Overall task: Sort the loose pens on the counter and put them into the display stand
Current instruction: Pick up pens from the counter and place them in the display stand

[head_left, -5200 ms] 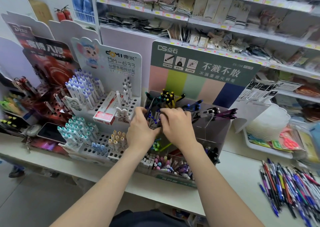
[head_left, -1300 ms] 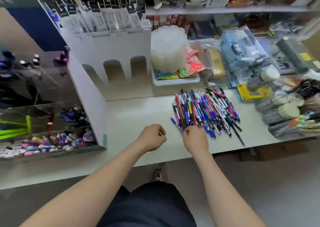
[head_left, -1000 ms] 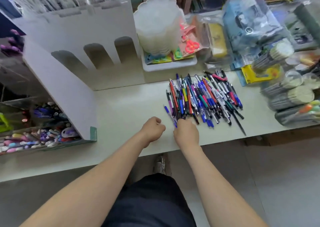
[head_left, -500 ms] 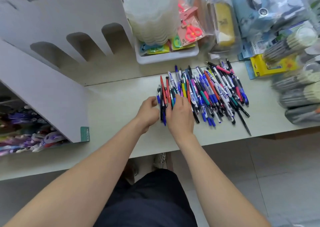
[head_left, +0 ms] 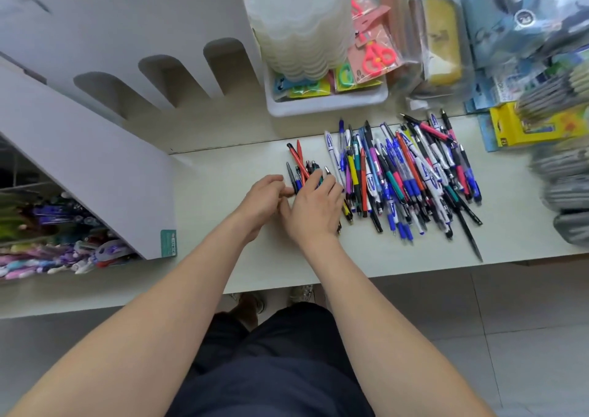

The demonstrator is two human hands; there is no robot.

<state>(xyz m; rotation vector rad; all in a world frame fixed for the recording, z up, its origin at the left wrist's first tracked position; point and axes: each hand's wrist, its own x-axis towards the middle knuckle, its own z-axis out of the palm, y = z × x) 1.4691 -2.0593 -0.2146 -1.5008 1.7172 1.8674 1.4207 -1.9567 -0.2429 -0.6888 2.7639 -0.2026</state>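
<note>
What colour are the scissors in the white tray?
The scissors have bright coral-pink handles; the head view shows them best.

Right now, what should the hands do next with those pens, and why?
Probably close both hands round the small bunch and lift it off the counter. It lies apart from the big pile, the right hand curls its fingers over it and the left hand touches its side. The display stand waits to the left.

On the counter (head_left: 223,168), loose pens (head_left: 411,174) lie right of the display stand (head_left: 79,148), with a tray (head_left: 328,105) behind them
</note>
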